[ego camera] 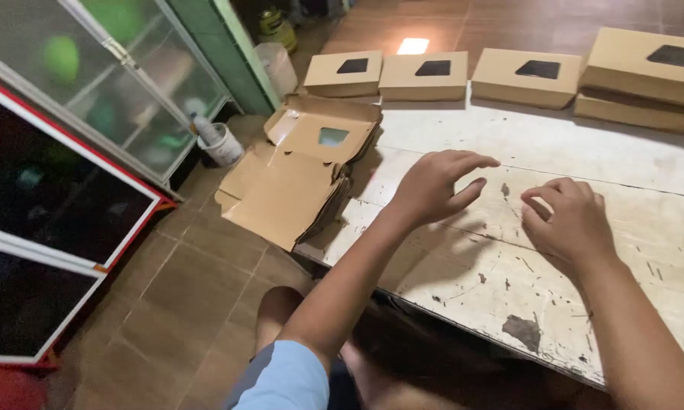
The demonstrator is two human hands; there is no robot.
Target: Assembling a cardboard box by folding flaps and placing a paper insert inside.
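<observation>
Hands hover empty over a worn white bench (554, 144) with chipped paint, seen from above by the person wearing the camera. Left hand (433, 186) is held just above the bench top, fingers spread loosely and pointing right, holding nothing. Right hand (569, 220) sits near it to the right, fingers curled inward, also holding nothing.

Stack of flat brown cardboard box blanks (300, 178) lies at the left edge of the bench, partly overhanging that edge. Top blank is half unfolded and shows a small clear window. The stack lies to the left of both hands, its long axis running from the near left corner toward the far edge. Left hand is clearly the nearer one, just beside the stack but not touching it; right hand is well apart from it.

Four folded brown boxes with dark windows (433, 76) stand in a row along the far edge of the bench, the rightmost resting on another. Tiled floor (190, 304) and a glass-fronted cabinet (91, 83) are at the left.
</observation>
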